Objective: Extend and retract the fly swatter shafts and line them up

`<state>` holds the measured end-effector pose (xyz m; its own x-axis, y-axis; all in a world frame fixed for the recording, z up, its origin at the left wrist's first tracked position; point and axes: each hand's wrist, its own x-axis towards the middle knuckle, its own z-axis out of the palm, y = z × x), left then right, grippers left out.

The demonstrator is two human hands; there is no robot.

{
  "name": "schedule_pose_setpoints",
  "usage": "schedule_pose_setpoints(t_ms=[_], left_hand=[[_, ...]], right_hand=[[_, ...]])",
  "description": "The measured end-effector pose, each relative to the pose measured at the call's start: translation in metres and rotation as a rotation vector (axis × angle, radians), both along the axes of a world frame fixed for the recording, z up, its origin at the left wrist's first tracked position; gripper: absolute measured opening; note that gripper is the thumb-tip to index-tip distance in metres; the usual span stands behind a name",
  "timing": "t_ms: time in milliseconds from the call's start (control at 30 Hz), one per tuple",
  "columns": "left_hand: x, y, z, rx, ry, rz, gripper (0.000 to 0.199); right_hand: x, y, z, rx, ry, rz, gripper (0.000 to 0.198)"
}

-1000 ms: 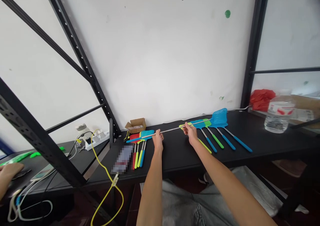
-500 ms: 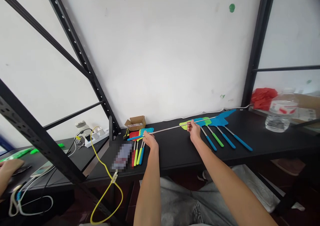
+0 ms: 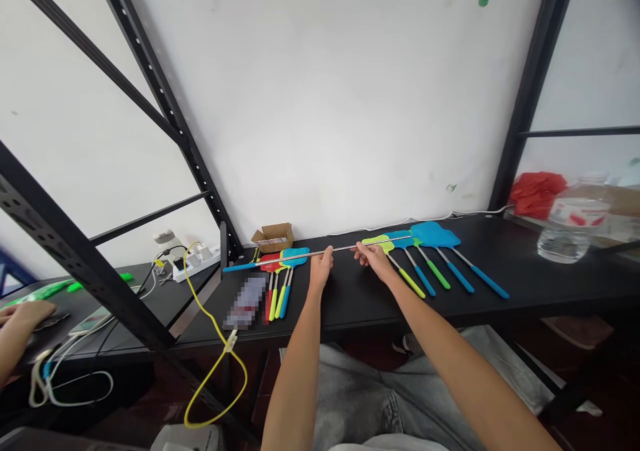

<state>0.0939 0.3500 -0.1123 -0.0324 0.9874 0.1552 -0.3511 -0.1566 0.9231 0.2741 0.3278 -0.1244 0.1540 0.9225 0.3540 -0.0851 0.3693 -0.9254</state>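
Note:
A telescopic fly swatter with a thin metal shaft lies crosswise in my hands, its blue handle pointing left. My left hand is closed around the middle of the shaft. Just to the right, my right hand pinches the same shaft with thumb and fingers. The shaft's far end overlaps several fly swatters fanned out on the right, among them one with a yellow handle and one with a green handle. Which blue head belongs to the held swatter is hard to tell.
More swatters with red and blue heads lie at left beside a blurred phone on a yellow cable. Behind stands an open carton. A water bottle stands right. Another person's hand shows far left.
The held swatter's handle has moved left, away from my left hand, which has shifted right along the shaft. My right hand has moved slightly left. The view has turned a little.

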Motion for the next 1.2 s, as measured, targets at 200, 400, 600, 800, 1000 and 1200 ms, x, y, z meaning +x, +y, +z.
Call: schedule_pose_setpoints(t_ms=[200, 400, 600, 800, 1000, 1200], left_hand=[[-0.011, 0.008, -0.001, 0.107, -0.087, 0.020, 0.045], [-0.011, 0.010, -0.002, 0.104, -0.102, 0.075, 0.045], [-0.005, 0.006, -0.003, 0.118, -0.009, -0.007, 0.045], [-0.010, 0.012, -0.005, 0.102, -0.071, 0.083, 0.045], [-0.010, 0.015, -0.007, 0.089, -0.100, 0.109, 0.044], [-0.010, 0.013, -0.005, 0.084, -0.097, 0.103, 0.044]], right_hand=[[0.009, 0.000, 0.003, -0.028, 0.351, -0.101, 0.046], [0.009, 0.001, 0.001, -0.016, 0.364, -0.070, 0.042], [0.006, 0.003, -0.001, -0.037, 0.205, -0.009, 0.046], [0.010, 0.003, 0.002, -0.073, 0.502, -0.075, 0.044], [0.010, 0.004, 0.002, -0.071, 0.564, -0.094, 0.042], [0.010, 0.004, 0.001, -0.071, 0.552, -0.098, 0.043]])
